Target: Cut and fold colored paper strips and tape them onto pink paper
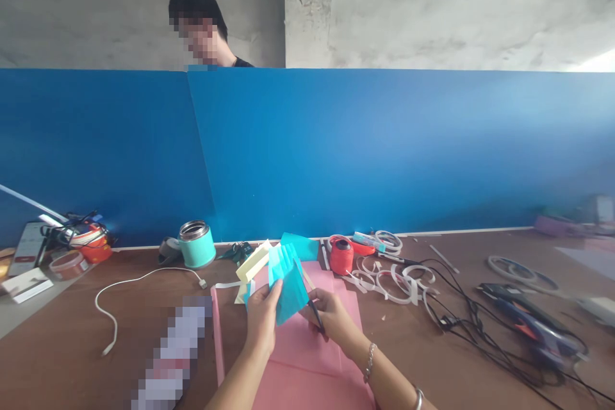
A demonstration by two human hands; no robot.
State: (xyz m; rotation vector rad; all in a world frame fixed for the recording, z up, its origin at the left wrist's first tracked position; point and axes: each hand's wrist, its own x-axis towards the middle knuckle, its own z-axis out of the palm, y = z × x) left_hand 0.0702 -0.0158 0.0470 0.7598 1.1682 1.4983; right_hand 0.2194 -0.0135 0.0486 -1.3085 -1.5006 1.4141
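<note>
Cable [97, 298] lying lower left of frame, jar [196, 248] standing behind its right end; sheets [307, 349] lying bottom centre, spool [341, 261] standing behind them.

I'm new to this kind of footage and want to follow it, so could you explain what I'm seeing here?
There is no robot, just a person's two bare hands. The single picture comes from a camera on their head, looking forward and down. The left hand holds folded blue paper; the right hand holds a dark-handled tool, apparently scissors. Beneath lie pink sheets on a brown table. A white cable and turquoise pot are to the left; a red spool, pale strips and black wires to the right. Another person shows behind the blue partition.
</note>
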